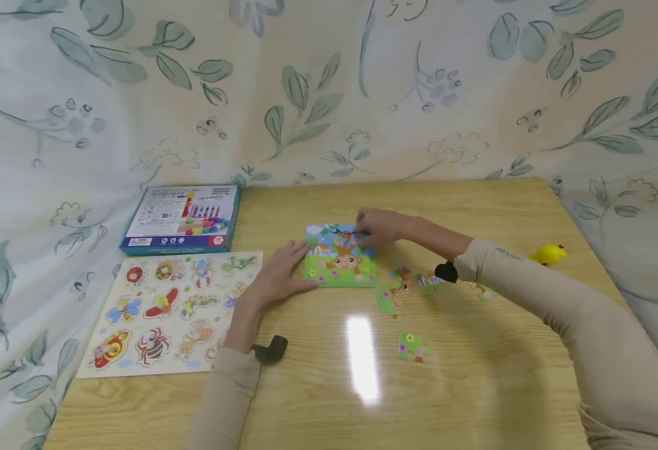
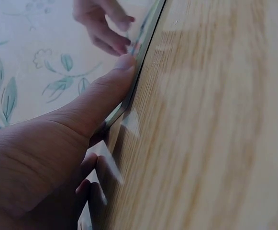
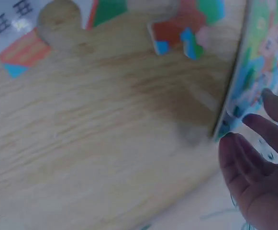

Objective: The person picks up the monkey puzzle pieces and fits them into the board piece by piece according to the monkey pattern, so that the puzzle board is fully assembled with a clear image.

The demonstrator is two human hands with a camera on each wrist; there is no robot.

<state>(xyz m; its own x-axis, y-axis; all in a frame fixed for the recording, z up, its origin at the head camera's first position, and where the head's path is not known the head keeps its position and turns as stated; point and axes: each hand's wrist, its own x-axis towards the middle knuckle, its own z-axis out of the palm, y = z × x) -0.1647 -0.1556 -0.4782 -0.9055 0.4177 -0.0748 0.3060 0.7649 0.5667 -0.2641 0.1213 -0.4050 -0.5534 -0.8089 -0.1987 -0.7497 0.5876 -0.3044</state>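
A square monkey jigsaw puzzle (image 1: 340,269) lies on the wooden table, with a green meadow along its near side. My left hand (image 1: 275,276) rests at its left edge, fingers extended and thumb at the near left corner. In the left wrist view that thumb (image 2: 95,98) lies along the board's edge. My right hand (image 1: 383,226) reaches over the far right corner, fingertips down at the picture. From the right wrist, this hand (image 3: 256,167) shows loosely bent, spread fingers beside the board (image 3: 253,67), with no piece visible between them.
Loose jigsaw pieces (image 1: 386,301) lie right of the board, one piece (image 1: 412,347) nearer me. A board of insect shapes (image 1: 179,312) and a boxed toy set (image 1: 182,219) occupy the left. A yellow toy (image 1: 549,253) sits at the right, partly behind my right sleeve.
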